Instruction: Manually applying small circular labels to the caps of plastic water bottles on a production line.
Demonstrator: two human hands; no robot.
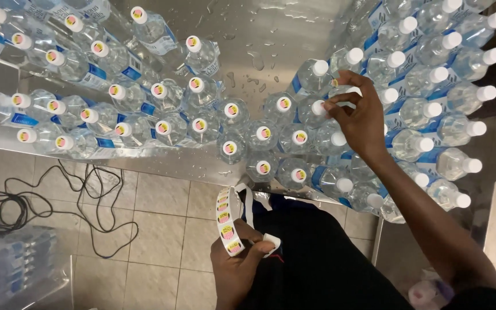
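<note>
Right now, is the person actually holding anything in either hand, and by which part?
The left hand grips a roll of round stickers by its lower end. The right hand holds nothing clearly; its fingertips pinch at a white bottle cap.

Your sticker roll [227, 221] is a coiled white strip of small round labels printed in yellow and pink-red, held upright below the desk edge, its loose backing tail curling up and to the right. The bottle [317, 112] under your fingertips is clear plastic with a blue label band and a plain white cap, no sticker on it. It stands upright on the wet steel desk [271, 34], packed tight among the other bottles, touching those around it.
</note>
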